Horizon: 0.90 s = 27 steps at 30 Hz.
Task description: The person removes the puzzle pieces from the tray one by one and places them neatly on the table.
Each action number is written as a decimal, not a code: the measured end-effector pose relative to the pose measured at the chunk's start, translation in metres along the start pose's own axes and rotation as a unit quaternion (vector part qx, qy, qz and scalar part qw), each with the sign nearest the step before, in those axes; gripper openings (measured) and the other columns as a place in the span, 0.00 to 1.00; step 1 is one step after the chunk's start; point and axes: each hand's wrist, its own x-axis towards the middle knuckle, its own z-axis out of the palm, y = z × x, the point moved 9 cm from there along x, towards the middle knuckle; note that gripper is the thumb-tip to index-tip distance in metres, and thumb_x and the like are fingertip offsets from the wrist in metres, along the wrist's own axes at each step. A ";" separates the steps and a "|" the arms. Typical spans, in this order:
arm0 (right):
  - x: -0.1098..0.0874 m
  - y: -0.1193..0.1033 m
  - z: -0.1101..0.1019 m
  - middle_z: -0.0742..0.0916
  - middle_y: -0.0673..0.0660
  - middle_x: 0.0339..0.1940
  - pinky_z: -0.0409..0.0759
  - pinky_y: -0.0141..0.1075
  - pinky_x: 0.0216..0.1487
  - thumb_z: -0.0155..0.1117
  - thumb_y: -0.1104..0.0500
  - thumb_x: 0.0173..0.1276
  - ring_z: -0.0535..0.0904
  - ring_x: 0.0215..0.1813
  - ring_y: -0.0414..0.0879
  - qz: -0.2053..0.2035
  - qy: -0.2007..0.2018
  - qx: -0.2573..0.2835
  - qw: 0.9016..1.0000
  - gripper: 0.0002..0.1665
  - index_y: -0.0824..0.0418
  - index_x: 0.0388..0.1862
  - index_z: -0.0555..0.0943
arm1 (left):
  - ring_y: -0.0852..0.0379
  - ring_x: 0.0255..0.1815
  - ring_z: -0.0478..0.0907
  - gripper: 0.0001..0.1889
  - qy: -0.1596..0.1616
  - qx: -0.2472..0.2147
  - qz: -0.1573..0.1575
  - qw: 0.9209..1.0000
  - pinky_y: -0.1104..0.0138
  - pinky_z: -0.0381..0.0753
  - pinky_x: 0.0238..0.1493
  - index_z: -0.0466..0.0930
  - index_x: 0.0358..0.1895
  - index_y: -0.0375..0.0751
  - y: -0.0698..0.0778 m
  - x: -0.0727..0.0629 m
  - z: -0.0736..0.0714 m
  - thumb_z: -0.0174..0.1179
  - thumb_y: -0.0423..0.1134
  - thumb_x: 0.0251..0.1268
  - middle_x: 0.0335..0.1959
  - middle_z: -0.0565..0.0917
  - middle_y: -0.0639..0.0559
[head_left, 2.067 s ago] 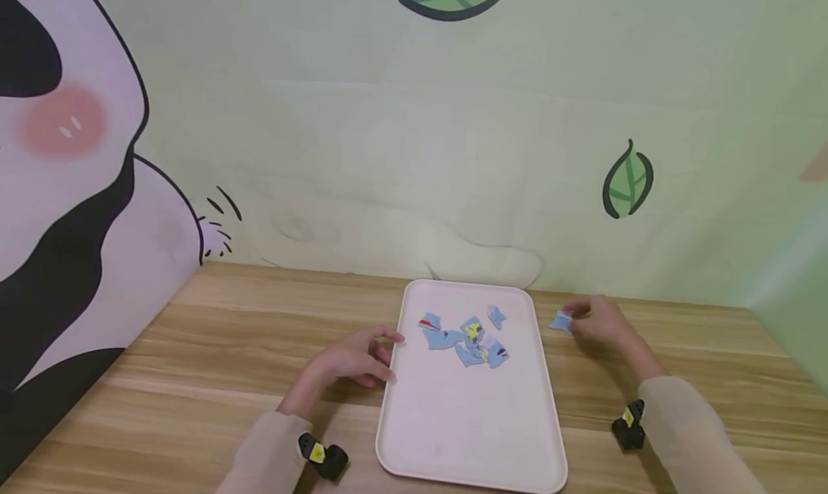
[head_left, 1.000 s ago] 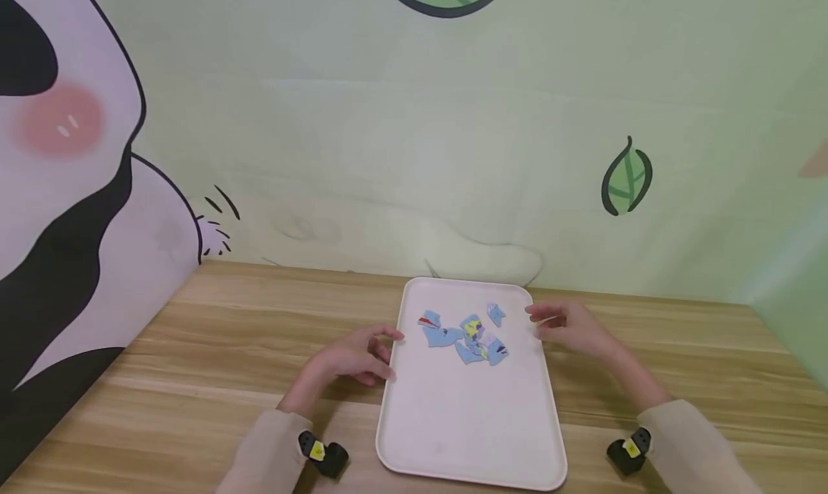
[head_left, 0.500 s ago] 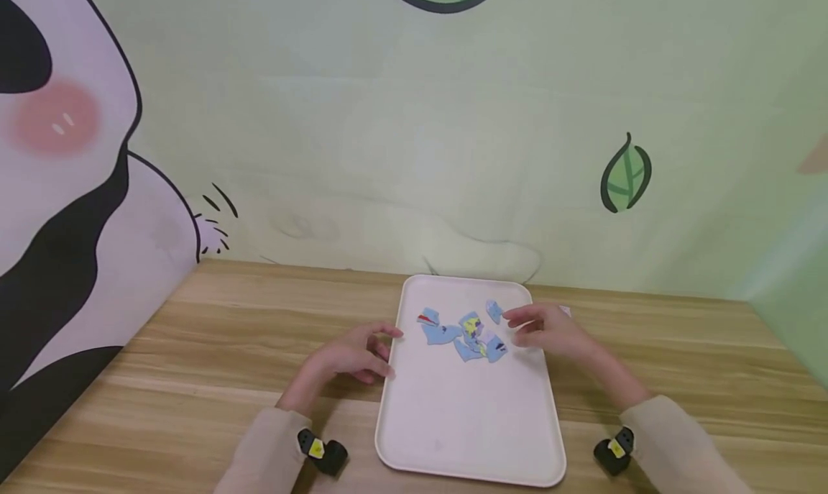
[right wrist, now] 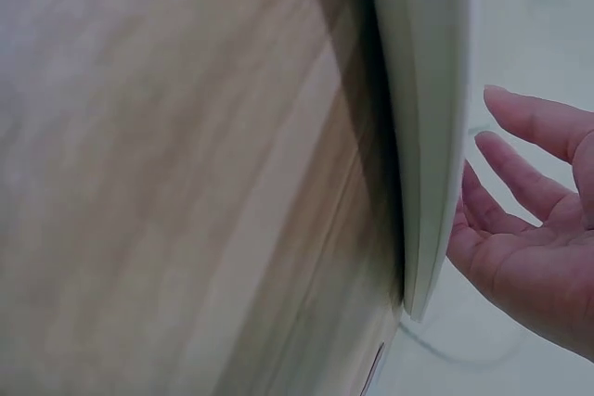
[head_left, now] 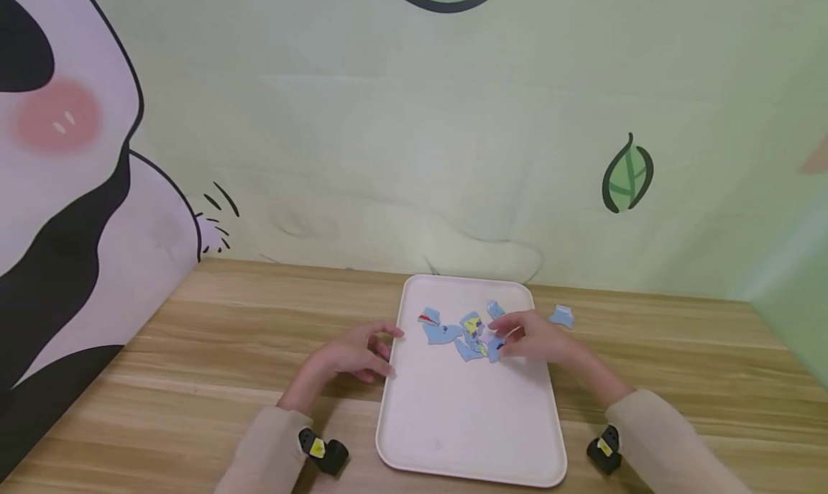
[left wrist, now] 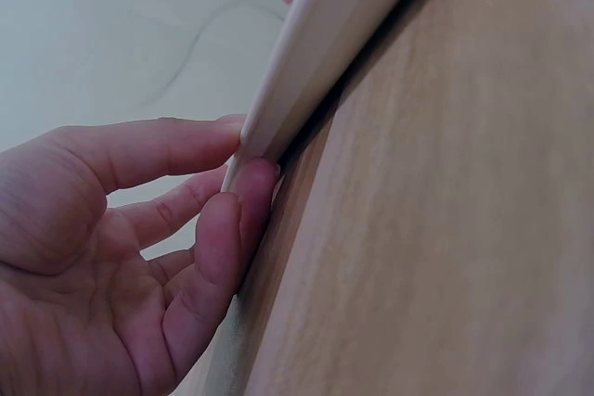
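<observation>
We find the right hand (head_left: 530,337) away from the blue piece (head_left: 562,316) that it was touching on the counter (head_left: 698,350) about two seconds ago: it has crossed the right rim of the tray (head_left: 466,422) and moved inward, its fingertips now at the right end of the cluster of pieces (head_left: 474,327). We see that blue piece lying by itself right of the tray, back in full view after the hand hid it, while the hand now partly covers the cluster's rightmost piece (head_left: 494,352) and the lower end of the loose piece (head_left: 494,308) above.
</observation>
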 end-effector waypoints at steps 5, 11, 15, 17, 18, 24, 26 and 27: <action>0.004 0.003 0.003 0.80 0.60 0.35 0.73 0.30 0.35 0.68 0.69 0.50 0.72 0.34 0.45 0.012 0.007 -0.014 1.000 0.24 0.75 0.47 0.76 | 0.54 0.28 0.74 0.28 0.002 0.001 -0.002 1.000 0.64 0.80 0.28 0.69 0.56 0.40 0.000 0.000 0.000 0.66 0.28 0.47 0.34 0.73 0.45; 0.007 0.003 0.005 0.79 0.57 0.34 0.73 0.31 0.36 0.70 0.66 0.49 0.72 0.34 0.45 0.024 0.016 -0.056 0.998 0.23 0.71 0.46 0.77 | 0.55 0.28 0.74 0.28 0.003 0.002 -0.001 1.000 0.65 0.80 0.27 0.69 0.56 0.40 -0.001 0.000 -0.001 0.66 0.28 0.47 0.34 0.74 0.45; 0.007 -0.001 0.008 0.78 0.56 0.33 0.73 0.33 0.36 0.70 0.66 0.48 0.72 0.33 0.46 0.022 0.025 -0.076 0.997 0.23 0.70 0.45 0.77 | 0.55 0.28 0.74 0.29 0.005 0.004 -0.004 1.000 0.65 0.80 0.27 0.69 0.56 0.40 -0.002 0.000 -0.001 0.66 0.28 0.47 0.34 0.74 0.45; 0.006 -0.003 0.008 0.78 0.56 0.32 0.73 0.34 0.36 0.70 0.67 0.48 0.71 0.33 0.46 0.020 0.031 -0.079 0.996 0.23 0.70 0.45 0.77 | 0.55 0.28 0.74 0.29 0.005 0.005 -0.004 1.000 0.65 0.80 0.27 0.69 0.56 0.40 -0.002 -0.001 -0.001 0.66 0.28 0.47 0.34 0.74 0.45; 0.006 -0.004 0.009 0.78 0.57 0.32 0.72 0.34 0.36 0.70 0.67 0.48 0.71 0.33 0.46 0.019 0.033 -0.081 0.996 0.23 0.70 0.45 0.77 | 0.55 0.28 0.74 0.29 0.004 0.005 -0.005 1.000 0.65 0.80 0.27 0.69 0.56 0.40 -0.002 -0.001 -0.001 0.66 0.28 0.47 0.34 0.74 0.45; 0.006 -0.007 0.010 0.77 0.56 0.30 0.71 0.33 0.34 0.71 0.68 0.47 0.69 0.32 0.45 0.029 0.044 -0.085 0.995 0.20 0.69 0.41 0.77 | 0.55 0.28 0.74 0.28 0.005 0.006 -0.003 1.000 0.65 0.80 0.27 0.69 0.56 0.40 -0.003 0.000 -0.002 0.66 0.28 0.47 0.34 0.74 0.45; 0.007 -0.006 0.009 0.77 0.55 0.29 0.70 0.33 0.34 0.71 0.69 0.46 0.69 0.32 0.45 0.036 0.048 -0.086 0.994 0.18 0.68 0.38 0.77 | 0.55 0.29 0.74 0.28 0.004 0.006 -0.001 1.000 0.64 0.80 0.28 0.69 0.56 0.40 -0.003 0.000 -0.002 0.66 0.28 0.47 0.34 0.74 0.45; 0.007 -0.007 0.009 0.77 0.55 0.29 0.70 0.33 0.35 0.71 0.69 0.46 0.69 0.32 0.45 0.040 0.052 -0.086 0.994 0.18 0.67 0.37 0.77 | 0.55 0.29 0.74 0.28 0.004 0.006 -0.001 1.000 0.64 0.80 0.28 0.69 0.56 0.40 -0.003 0.000 -0.002 0.66 0.28 0.48 0.34 0.74 0.45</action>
